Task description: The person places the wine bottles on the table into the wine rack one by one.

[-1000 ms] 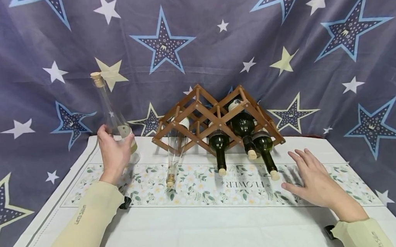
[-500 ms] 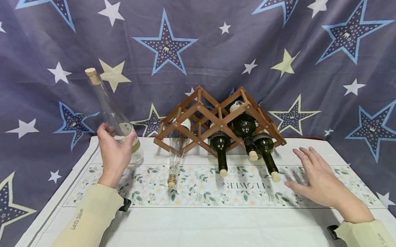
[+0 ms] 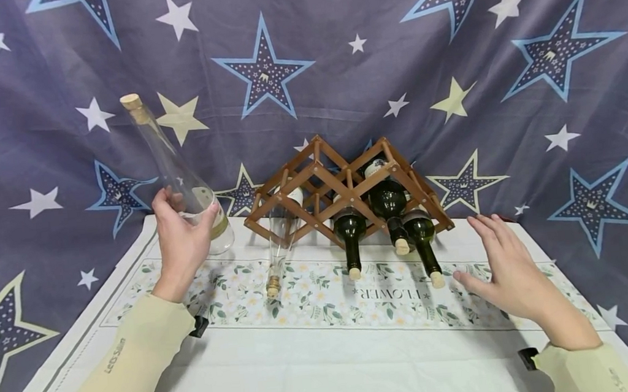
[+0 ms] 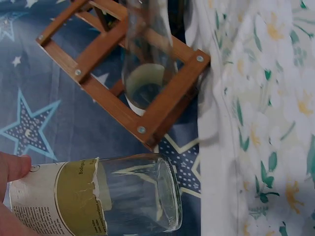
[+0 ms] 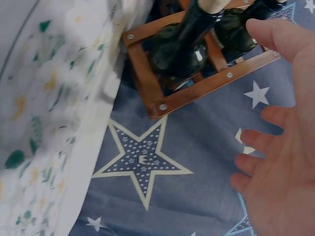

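Observation:
My left hand grips a clear glass bottle around its labelled lower body. The bottle is corked and leans to the left, its base toward the rack. In the left wrist view the held bottle's white-and-olive label and bare glass base show close up. A brown wooden wine rack stands at the back of the table, holding another clear bottle and several green bottles, necks pointing forward. My right hand is held to the right of the rack, fingers extended, touching nothing.
A floral runner lies across the white tablecloth. Behind the table hangs a dark star-patterned curtain. Corked necks, such as one green bottle's neck, stick out in front of the rack.
The held bottle has tilted further left at the neck, and its base has swung slightly up and right. My right hand has shifted a little right and up.

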